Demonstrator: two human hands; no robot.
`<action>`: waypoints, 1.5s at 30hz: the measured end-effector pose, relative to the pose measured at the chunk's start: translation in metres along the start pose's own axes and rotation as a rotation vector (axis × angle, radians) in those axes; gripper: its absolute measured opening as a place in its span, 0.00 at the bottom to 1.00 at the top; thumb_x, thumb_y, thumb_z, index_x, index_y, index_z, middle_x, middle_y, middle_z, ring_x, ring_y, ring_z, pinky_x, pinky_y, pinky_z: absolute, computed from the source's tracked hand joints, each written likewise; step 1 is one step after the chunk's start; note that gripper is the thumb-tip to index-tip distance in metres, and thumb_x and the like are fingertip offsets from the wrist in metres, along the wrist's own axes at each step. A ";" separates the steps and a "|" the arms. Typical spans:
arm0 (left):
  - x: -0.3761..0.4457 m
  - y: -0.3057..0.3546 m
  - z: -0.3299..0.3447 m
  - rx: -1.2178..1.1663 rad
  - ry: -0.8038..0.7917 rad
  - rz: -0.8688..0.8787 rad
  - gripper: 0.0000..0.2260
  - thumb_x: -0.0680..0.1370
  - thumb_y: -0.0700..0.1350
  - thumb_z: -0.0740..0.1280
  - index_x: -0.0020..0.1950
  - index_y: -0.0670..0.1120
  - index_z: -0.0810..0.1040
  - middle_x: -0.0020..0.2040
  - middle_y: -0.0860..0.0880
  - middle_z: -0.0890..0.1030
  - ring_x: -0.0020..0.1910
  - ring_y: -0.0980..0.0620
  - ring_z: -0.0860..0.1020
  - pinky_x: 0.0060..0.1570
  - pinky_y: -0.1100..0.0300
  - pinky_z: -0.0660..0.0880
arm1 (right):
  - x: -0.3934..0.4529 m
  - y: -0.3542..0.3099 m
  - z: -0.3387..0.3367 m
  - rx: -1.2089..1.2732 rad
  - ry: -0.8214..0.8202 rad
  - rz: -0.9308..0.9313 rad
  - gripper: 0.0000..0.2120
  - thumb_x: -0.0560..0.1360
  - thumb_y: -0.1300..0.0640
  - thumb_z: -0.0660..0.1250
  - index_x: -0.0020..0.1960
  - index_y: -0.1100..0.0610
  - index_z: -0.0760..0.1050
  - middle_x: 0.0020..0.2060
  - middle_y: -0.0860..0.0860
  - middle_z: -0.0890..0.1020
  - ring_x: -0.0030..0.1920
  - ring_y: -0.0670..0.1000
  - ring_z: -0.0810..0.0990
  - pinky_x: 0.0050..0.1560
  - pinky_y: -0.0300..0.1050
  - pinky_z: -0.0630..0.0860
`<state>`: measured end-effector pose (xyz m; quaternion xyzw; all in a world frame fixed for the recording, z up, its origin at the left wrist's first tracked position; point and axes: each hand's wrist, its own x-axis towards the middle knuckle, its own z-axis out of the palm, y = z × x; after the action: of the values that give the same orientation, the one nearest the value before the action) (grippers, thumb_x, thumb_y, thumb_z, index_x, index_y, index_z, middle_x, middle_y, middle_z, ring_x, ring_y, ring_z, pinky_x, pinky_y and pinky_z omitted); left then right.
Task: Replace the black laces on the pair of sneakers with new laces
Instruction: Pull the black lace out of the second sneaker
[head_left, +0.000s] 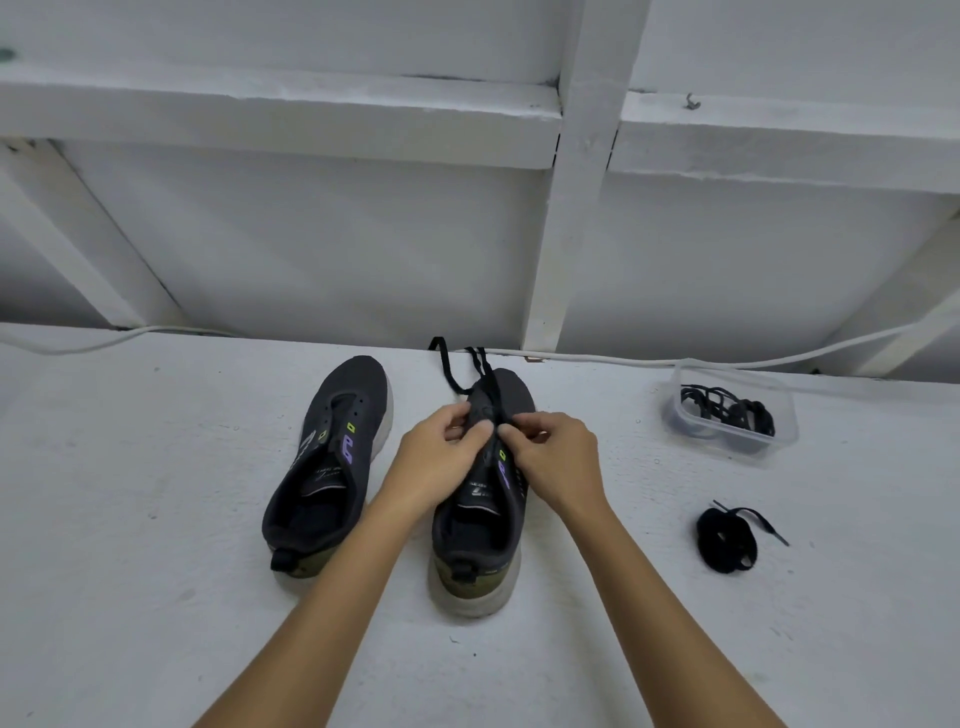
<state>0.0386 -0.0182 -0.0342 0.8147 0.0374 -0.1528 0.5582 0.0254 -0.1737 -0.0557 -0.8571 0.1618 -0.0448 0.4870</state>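
1. Fingers of the left hand and the right hand are curled in over the eyelet row of the right-hand sneaker. Each hand appears to pinch the black lace near the middle eyelets, though the exact contact is too small to make out.
2. That sneaker stands upright on the white work surface, toe pointing away. The lace's free ends trail past the toe toward the wall.
3. The left-hand sneaker sits just beside it, eyelets showing no lace.
4. A loose coiled black lace lies well apart to the right. A clear plastic tub farther back holds more black laces.
5. Handling, as I judge it: the lace is light, limp and flat, so it will not push through a hole on its own. It is best taken by the stiff tip, or pinched close to the eyelet where it cannot buckle.
6. The knit upper looks soft and will give under a tug. One hand should steady the eyelet edge while the other draws the lace.
7. Black lace against dark fabric is hard to see, so twists or a skipped eyelet are the likely slip.
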 end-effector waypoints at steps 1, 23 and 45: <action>-0.001 0.000 0.000 0.019 -0.015 0.002 0.21 0.78 0.53 0.68 0.71 0.55 0.73 0.61 0.55 0.81 0.56 0.62 0.78 0.51 0.68 0.71 | 0.001 -0.001 0.002 -0.042 -0.002 -0.021 0.09 0.75 0.51 0.73 0.53 0.52 0.86 0.46 0.46 0.86 0.44 0.42 0.82 0.44 0.30 0.72; -0.009 -0.006 0.013 0.300 0.053 0.093 0.24 0.82 0.49 0.61 0.78 0.54 0.64 0.73 0.51 0.70 0.72 0.51 0.67 0.70 0.56 0.65 | -0.002 -0.001 -0.008 0.149 -0.027 0.151 0.13 0.72 0.43 0.76 0.48 0.52 0.84 0.41 0.47 0.86 0.45 0.48 0.85 0.52 0.52 0.83; -0.010 -0.007 0.014 0.270 0.060 0.087 0.23 0.81 0.49 0.62 0.78 0.54 0.65 0.72 0.52 0.71 0.70 0.52 0.68 0.66 0.62 0.63 | 0.000 0.006 -0.005 0.024 0.023 -0.060 0.08 0.78 0.52 0.70 0.42 0.53 0.79 0.38 0.46 0.82 0.40 0.45 0.80 0.39 0.33 0.72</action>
<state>0.0245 -0.0274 -0.0426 0.8874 -0.0022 -0.1075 0.4482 0.0224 -0.1806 -0.0580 -0.8552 0.1409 -0.0710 0.4938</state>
